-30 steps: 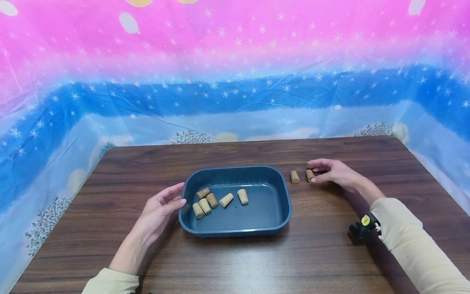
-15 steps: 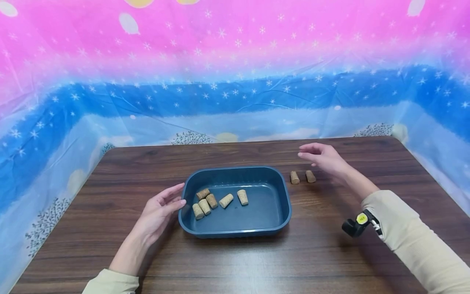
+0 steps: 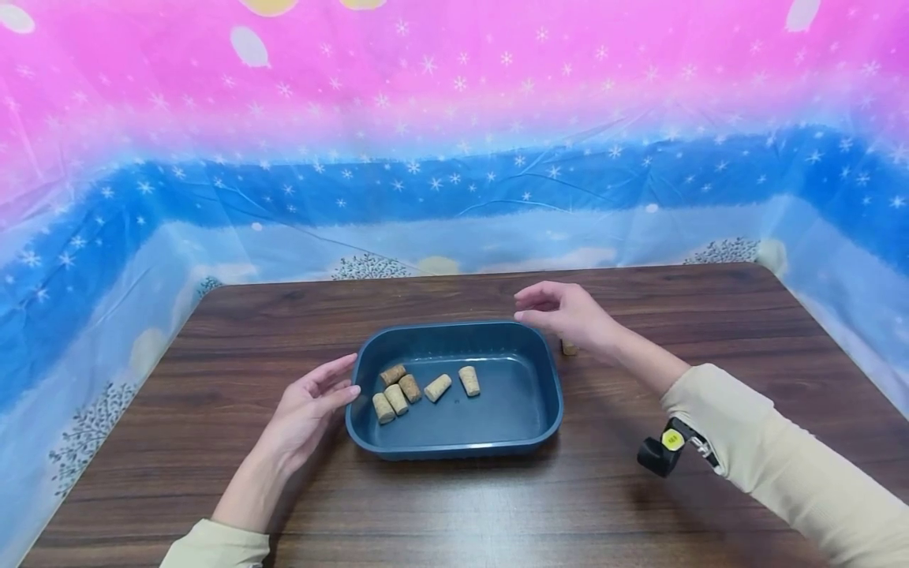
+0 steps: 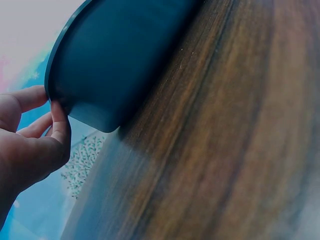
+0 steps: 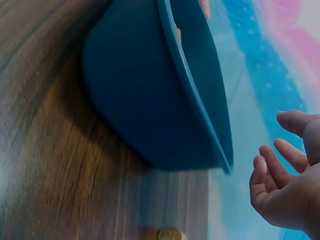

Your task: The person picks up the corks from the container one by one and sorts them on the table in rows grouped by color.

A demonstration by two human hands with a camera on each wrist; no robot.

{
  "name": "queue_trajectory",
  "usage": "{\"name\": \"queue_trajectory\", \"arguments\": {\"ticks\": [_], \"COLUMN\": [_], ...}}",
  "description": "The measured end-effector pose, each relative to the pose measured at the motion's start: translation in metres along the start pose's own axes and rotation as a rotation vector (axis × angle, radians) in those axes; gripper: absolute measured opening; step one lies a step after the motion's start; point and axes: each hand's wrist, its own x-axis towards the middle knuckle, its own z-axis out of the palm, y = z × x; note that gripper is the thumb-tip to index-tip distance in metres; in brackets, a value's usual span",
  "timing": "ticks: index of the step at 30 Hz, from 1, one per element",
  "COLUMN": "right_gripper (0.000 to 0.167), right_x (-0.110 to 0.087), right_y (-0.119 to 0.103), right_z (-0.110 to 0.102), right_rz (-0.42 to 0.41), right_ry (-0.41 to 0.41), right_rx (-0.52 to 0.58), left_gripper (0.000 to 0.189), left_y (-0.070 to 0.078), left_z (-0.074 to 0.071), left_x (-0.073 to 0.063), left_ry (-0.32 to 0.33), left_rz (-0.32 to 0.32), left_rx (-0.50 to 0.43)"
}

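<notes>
The left hand pinches the basin; the right hand, loosely curled, empty, shifts leftward over the bench, leaving a cork stopper ungrasped.

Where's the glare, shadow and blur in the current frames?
Head: bright glare on the table near the bottom edge, corks fairly sharp; left wrist: dim, cloth washed out at top left, dark shadow along the tub; right wrist: dim, soft overall, shadow beside the tub.

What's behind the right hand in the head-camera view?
One cork on the wooden table peeks out below the right hand. The hand covers its upper part and some table behind, so whether anything else lies there is hidden.
</notes>
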Motion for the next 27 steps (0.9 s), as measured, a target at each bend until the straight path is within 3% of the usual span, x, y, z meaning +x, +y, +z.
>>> {"name": "queue_trajectory", "arguments": {"ticks": [6,18,27], "right_gripper": [0.037,0.036,0.036], "right_x": [0.004,0.019,0.030], "right_y": [-0.015,-0.036,-0.044], "right_z": [0.018,0.066,0.090], "right_rz": [-0.043,-0.096,-0.118], "right_ry": [-0.059,-0.266,-0.335], "right_rx": [-0.048,-0.130,-0.246], "left_gripper": [0.058,0.058,0.057], "left_y": [-0.001,-0.001,0.000], "left_z": [0.000,0.000,-0.001], "left_x": [0.001,0.000,0.001], "left_ry": [0.001,-0.003,-0.006], "left_rz": [0.001,-0.012,-0.013], "left_rx": [-0.002,-0.009,-0.013]}}
